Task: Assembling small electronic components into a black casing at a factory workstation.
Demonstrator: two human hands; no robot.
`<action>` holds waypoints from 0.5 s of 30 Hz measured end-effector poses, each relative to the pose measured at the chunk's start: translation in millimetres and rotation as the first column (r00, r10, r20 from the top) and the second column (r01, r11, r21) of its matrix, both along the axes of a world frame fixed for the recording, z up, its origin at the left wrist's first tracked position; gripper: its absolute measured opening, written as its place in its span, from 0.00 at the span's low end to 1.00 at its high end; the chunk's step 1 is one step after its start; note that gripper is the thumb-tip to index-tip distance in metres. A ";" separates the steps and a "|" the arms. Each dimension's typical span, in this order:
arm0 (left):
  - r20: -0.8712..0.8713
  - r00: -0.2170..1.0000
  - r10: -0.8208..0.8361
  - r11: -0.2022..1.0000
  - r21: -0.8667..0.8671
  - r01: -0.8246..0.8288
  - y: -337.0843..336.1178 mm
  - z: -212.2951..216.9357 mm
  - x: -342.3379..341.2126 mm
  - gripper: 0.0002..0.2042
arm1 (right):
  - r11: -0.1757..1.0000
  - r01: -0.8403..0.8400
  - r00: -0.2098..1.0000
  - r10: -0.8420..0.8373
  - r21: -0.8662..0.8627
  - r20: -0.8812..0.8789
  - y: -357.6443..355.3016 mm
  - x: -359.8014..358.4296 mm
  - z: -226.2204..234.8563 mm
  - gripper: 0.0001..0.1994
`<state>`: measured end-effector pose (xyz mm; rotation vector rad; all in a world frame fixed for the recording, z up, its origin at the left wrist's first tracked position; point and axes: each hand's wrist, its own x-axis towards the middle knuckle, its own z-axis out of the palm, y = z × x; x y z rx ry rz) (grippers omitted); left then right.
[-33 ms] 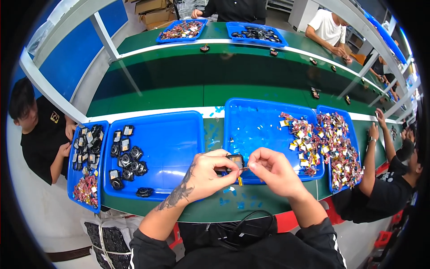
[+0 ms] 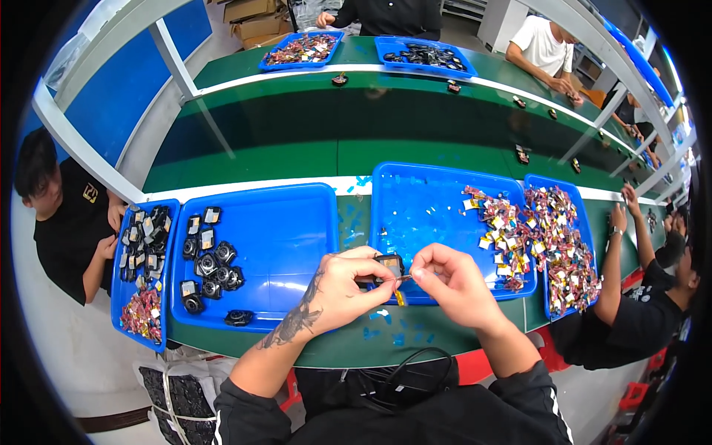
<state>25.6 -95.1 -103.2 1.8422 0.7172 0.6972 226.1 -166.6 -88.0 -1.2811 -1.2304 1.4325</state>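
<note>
Over the near edge of the blue trays, my left hand (image 2: 348, 288) is closed on a small black camera-like housing (image 2: 390, 262), whose boxy top shows beyond the fingers. My right hand (image 2: 454, 285) pinches a thin reddish wire (image 2: 406, 278) between thumb and fingertips, close against the left fingertips. Below the pinch hangs a small yellow strip (image 2: 400, 297). The fingers hide most of the housing and the place where the wire meets it.
A blue tray (image 2: 297, 259) on the left holds several black housings (image 2: 215, 267). The right tray (image 2: 415, 200) and its neighbour hold piles of small wired parts (image 2: 560, 252). Beyond lies a green belt (image 2: 259, 148) with scattered pieces. Co-workers sit left, right and opposite; metal posts (image 2: 174, 59) frame the bench.
The yellow strip has swung slightly up and to the right below my fingers. Both hands keep nearly the same place and grip.
</note>
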 end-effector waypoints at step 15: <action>0.356 0.926 0.123 0.906 -0.422 0.042 -11.2 -15.2 10.8 0.17 | 0.836 0.323 0.896 -0.421 0.443 0.142 0.4 -27.2 -21.8 0.18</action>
